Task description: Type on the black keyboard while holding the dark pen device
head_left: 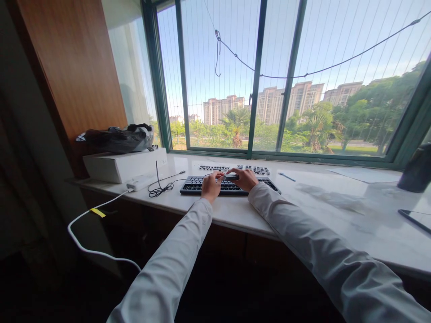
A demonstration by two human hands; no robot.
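A dark computer keyboard [232, 192] lies on the white marble-like sill below my hands. Pale keycaps show at its left end, while much of the rest looks black, perhaps bare of caps. Above its middle, my right hand [247, 179] grips a small dark oblong piece [230, 177], too small to identify. My left hand [211, 186] is closed in a pinch at the left end of that piece; whether it holds something of its own is hidden. Behind the keyboard are rows of loose keycaps [254, 170], with another row [213, 168] farther left.
A coiled black cable [160, 192] and a white power strip [137, 183] lie left. Beyond them, a white box [111, 166] carries a dark bag [117, 139]. To the right are a thin blue tool [287, 176], clear plastic [336, 199], a dark bottle [415, 172] and a tablet-like device [417, 219].
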